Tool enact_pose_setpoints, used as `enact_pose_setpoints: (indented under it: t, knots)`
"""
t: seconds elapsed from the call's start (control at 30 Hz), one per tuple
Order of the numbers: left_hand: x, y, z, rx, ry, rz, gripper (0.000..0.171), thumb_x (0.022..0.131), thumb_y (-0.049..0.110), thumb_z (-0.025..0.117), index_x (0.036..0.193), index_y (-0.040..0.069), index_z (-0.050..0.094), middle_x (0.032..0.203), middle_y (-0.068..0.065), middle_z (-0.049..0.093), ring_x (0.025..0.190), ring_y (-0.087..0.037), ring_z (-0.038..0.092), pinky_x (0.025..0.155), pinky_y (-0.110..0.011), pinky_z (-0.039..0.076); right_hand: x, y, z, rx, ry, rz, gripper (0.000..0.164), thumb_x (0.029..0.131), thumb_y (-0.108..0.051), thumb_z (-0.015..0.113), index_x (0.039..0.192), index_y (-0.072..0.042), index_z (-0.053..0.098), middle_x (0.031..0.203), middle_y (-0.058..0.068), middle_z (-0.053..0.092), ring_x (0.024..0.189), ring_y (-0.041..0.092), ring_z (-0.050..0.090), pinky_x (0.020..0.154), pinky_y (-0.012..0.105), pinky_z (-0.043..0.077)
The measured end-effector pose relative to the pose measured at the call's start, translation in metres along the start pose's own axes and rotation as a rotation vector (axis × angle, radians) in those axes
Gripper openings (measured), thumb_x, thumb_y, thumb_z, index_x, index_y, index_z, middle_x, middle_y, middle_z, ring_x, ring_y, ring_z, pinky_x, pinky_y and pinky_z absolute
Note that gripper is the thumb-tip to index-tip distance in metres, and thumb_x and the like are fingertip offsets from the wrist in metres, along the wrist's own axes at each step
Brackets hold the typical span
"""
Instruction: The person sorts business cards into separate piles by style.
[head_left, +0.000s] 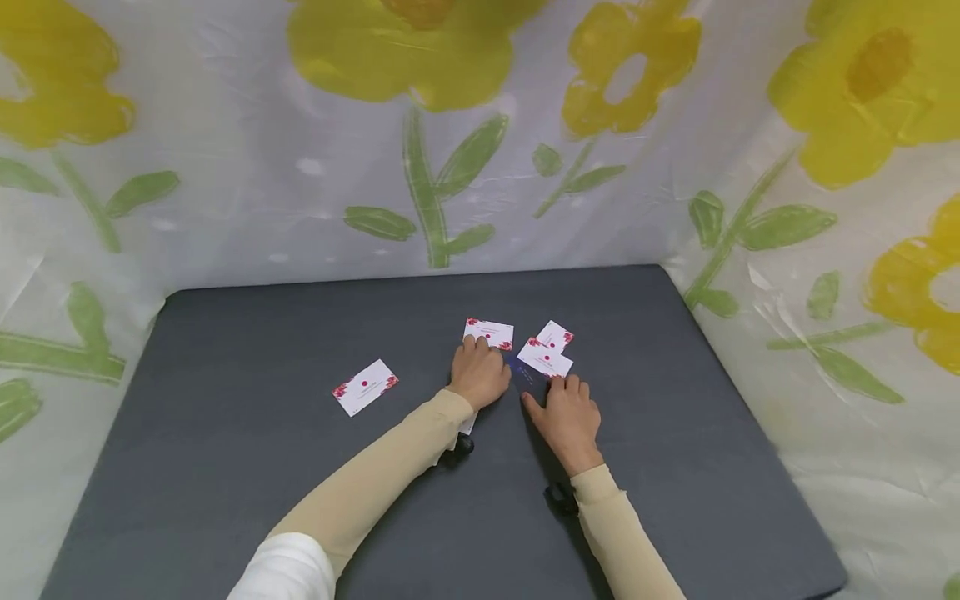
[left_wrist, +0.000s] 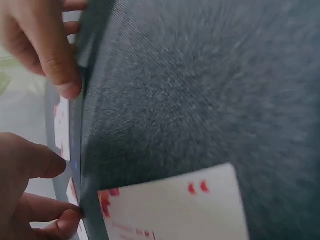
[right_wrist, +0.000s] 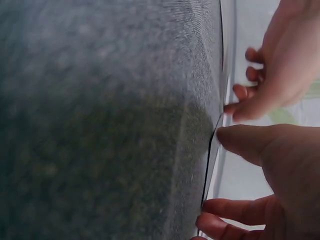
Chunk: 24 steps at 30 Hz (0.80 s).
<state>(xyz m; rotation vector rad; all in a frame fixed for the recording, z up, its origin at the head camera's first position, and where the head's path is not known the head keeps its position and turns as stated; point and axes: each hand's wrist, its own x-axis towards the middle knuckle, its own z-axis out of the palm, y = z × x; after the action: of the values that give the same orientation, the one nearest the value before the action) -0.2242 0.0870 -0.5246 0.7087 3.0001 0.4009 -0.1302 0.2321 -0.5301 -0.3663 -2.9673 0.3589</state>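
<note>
A dark blue card [head_left: 529, 377] with light print lies between the two hands, close over the dark table. My left hand [head_left: 480, 375] reaches across from the left and pinches its left end with thumb and forefinger, as the right wrist view shows. On the near right side, my right hand [head_left: 570, 421] holds the card's edges between its spread thumb and fingers [right_wrist: 235, 212]. Beyond the left fingertips lies a white card [head_left: 488, 332] with red flower corners. Two more white cards, one [head_left: 545, 358] overlapping the other [head_left: 557, 334], lie just past the right hand.
Another white flowered card [head_left: 365, 387] lies by itself toward the left. Under the left wrist, a further white card [head_left: 468, 424] shows only partly. The grey table [head_left: 247, 467] meets a flower-painted sheet wall [head_left: 255, 200] at its back and sides.
</note>
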Motion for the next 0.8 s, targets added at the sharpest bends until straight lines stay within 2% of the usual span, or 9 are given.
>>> enact_pose_setpoints:
  t: [0.17,0.33,0.47,0.67,0.8]
  knots:
    - [0.004,0.003,0.008,0.137,0.071,0.032,0.034,0.098,0.035,0.069,0.103,0.002,0.078,0.105,-0.014,0.068,0.104,-0.031,0.057,0.091,-0.044,0.053,0.001,-0.004,0.000,-0.026,0.027,-0.046,0.055,0.090,-0.044,0.080,0.108,0.006,0.067,0.099,0.022,0.061,0.090,0.037,0.058,0.069,0.049,0.054]
    - [0.001,0.004,0.009,0.193,0.116,0.092,0.035,0.096,0.036,0.074,0.107,0.003,0.077,0.104,-0.012,0.069,0.101,-0.029,0.057,0.087,-0.041,0.053,0.002,-0.002,-0.002,-0.057,0.046,-0.081,0.053,0.090,-0.041,0.081,0.105,0.008,0.066,0.097,0.022,0.060,0.088,0.036,0.058,0.065,0.048,0.053]
    - [-0.003,0.004,0.004,0.169,0.113,0.127,0.034,0.094,0.032,0.076,0.109,0.002,0.076,0.104,-0.014,0.070,0.100,-0.030,0.056,0.086,-0.040,0.052,0.003,-0.002,-0.002,-0.036,0.016,-0.074,0.054,0.090,-0.042,0.080,0.108,0.007,0.066,0.098,0.022,0.060,0.089,0.037,0.057,0.068,0.049,0.052]
    - [-0.011,0.000,-0.002,0.073,0.046,0.045,0.040,0.093,0.031,0.078,0.114,-0.002,0.072,0.108,-0.016,0.068,0.105,-0.032,0.054,0.092,-0.044,0.050,0.003,0.000,0.000,0.061,-0.080,-0.021,0.059,0.091,-0.042,0.079,0.126,0.003,0.064,0.112,0.022,0.059,0.102,0.037,0.055,0.084,0.050,0.052]
    - [-0.018,-0.005,-0.005,0.030,0.037,0.023,0.042,0.091,0.031,0.080,0.115,-0.003,0.069,0.110,-0.017,0.068,0.104,-0.032,0.053,0.092,-0.044,0.049,0.002,0.003,0.002,0.144,-0.069,-0.037,0.055,0.091,-0.034,0.081,0.130,-0.001,0.063,0.119,0.021,0.062,0.109,0.038,0.056,0.090,0.052,0.051]
